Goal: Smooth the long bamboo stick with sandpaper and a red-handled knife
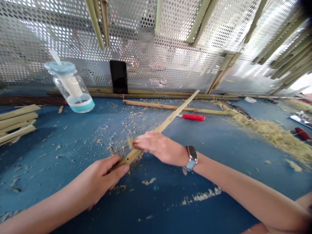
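The left hand (102,180) reaches in from the lower left with the forearm low over the blue desk (219,146), its fingers (122,169) curled around the near end of a long bamboo stick (170,118), thumb on top. The stick runs from that grip diagonally up and to the right, its far end lying over another bamboo pole (151,104) near a red-handled tool (193,117). The right hand (158,148) comes across from the right, a watch (191,158) on its wrist, palm down over the stick just beyond the left hand; its fingers are pressed together, pinching a small tan piece (132,143) against the stick. Bamboo shavings (273,131) are scattered about the desk.
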Motion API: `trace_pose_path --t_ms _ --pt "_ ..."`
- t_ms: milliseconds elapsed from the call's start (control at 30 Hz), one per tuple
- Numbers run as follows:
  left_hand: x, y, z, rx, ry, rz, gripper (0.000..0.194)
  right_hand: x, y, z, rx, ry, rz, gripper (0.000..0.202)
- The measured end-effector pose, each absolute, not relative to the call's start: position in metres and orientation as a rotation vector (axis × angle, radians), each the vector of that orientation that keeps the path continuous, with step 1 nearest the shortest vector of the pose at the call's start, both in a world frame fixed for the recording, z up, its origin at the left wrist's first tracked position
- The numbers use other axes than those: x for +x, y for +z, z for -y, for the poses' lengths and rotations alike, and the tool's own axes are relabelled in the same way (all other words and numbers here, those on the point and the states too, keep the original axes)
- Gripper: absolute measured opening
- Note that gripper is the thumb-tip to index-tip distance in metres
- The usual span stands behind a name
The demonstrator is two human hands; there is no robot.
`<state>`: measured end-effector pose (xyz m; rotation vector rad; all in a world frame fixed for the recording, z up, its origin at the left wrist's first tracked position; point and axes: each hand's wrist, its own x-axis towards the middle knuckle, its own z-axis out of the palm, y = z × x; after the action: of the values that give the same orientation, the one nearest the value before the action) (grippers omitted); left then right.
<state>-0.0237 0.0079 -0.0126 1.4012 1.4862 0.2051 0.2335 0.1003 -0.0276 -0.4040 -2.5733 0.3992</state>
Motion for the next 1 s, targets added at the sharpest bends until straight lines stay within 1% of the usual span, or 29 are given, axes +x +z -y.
trace_pose_path --t_ms 67,133,233,367,500,600,667,767,867,933,1000 --pt "-0.024 -0.011 -0.008 1.385 0.185 -1.467 0.045 0.257 -0.027 -0.124 -0.569 0.39 2.535 0.041" --pt "-0.023 -0.008 -0.008 1.389 0.172 -1.447 0.044 0.281 -0.025 -0.147 -0.733 0.401 2.475 0.039" --pt "-0.022 -0.003 -0.008 1.405 0.169 -1.438 0.043 0.298 -0.022 -0.16 -0.834 0.431 2.4 0.036" --pt "-0.02 -0.001 -0.009 1.395 0.143 -1.447 0.041 0.272 -0.021 -0.13 -0.72 0.466 2.447 0.038" --pt "-0.019 -0.005 -0.009 1.419 0.159 -1.457 0.042 0.231 -0.021 -0.086 -0.441 0.498 2.577 0.04" --pt "-0.019 -0.006 -0.009 1.469 0.21 -1.463 0.044 0.226 -0.022 -0.083 -0.329 0.473 2.627 0.04" --pt "-0.019 -0.005 -0.009 1.494 0.219 -1.47 0.045 0.241 -0.023 -0.099 -0.376 0.451 2.608 0.042" --pt "-0.019 -0.001 -0.008 1.478 0.207 -1.488 0.045 0.275 -0.024 -0.131 -0.646 0.392 2.526 0.046" --pt "-0.02 0.001 -0.006 1.476 0.205 -1.476 0.045 0.293 -0.022 -0.144 -0.853 0.321 2.452 0.043" --pt "-0.02 0.001 -0.005 1.45 0.211 -1.466 0.048 0.286 -0.021 -0.134 -0.799 0.315 2.466 0.041" --pt "-0.021 -0.001 -0.005 1.388 0.231 -1.462 0.053 0.27 -0.022 -0.116 -0.632 0.336 2.511 0.041"
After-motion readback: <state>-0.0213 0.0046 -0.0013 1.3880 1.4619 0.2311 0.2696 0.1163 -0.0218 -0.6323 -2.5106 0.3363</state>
